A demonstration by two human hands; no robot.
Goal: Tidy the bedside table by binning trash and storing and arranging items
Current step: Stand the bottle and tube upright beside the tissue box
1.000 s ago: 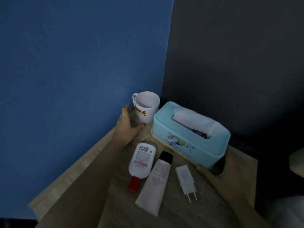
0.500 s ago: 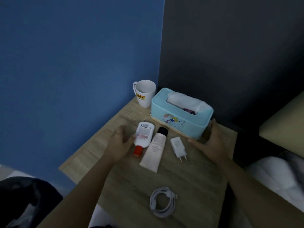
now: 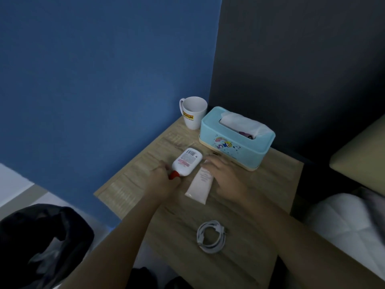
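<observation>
A white lotion bottle [image 3: 188, 162] with a red cap lies on the wooden bedside table [image 3: 245, 207]. My left hand [image 3: 164, 181] grips it at the cap end. To its right lies a pale tube [image 3: 200, 185]. My right hand [image 3: 226, 177] is spread flat over the tube's top end, fingers reaching toward the light blue tissue box [image 3: 235, 140]. The white charger plug is hidden under this hand. A white mug [image 3: 192, 112] stands in the back corner. A coiled white cable [image 3: 211, 236] lies near the front.
Blue and dark walls close off the table at the back. A black bin bag [image 3: 41, 243] gapes at the lower left, beside the table. A bed with white bedding [image 3: 350, 217] borders the table's right side.
My left hand has closed on the bottle's cap end. My right hand has left the tissue box's end and moved left over the tube and the plug.
</observation>
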